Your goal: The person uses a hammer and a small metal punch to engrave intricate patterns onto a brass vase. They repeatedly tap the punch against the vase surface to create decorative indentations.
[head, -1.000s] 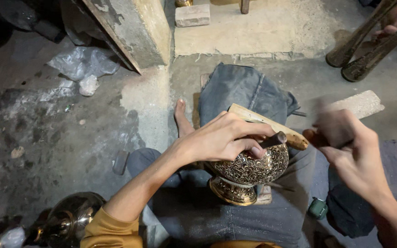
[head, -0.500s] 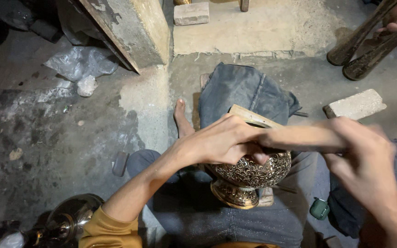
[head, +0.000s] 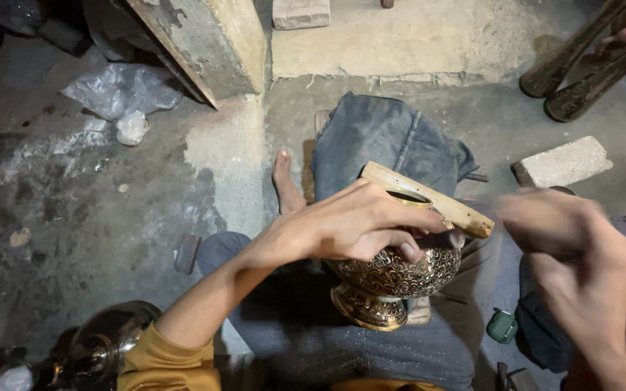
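Note:
An engraved brass vase (head: pixel 393 279) stands on my lap, over grey trousers. A pale wooden bar (head: pixel 429 195) lies slanted across its mouth. My left hand (head: pixel 349 228) rests on the vase's shoulder, fingers curled, pinching a thin dark tool against the metal; most of the tool is hidden under the fingers. To the right of the vase, level with its rim, my right hand (head: pixel 581 268) is motion-blurred. Its fingers are closed round a light-coloured handle that I cannot make out clearly.
A folded denim cloth (head: pixel 385 137) and my bare foot (head: pixel 284 181) lie beyond the vase. A brick (head: pixel 563 163) sits at the right, a plastic bag (head: pixel 121 87) at upper left. Bottom left stands a shiny metal vessel (head: pixel 103 347); a small green object (head: pixel 503 326) is by my right leg.
My right hand swung in towards the left hand over the vase half a second ago and has now drawn back to the right. The left hand and vase stayed put.

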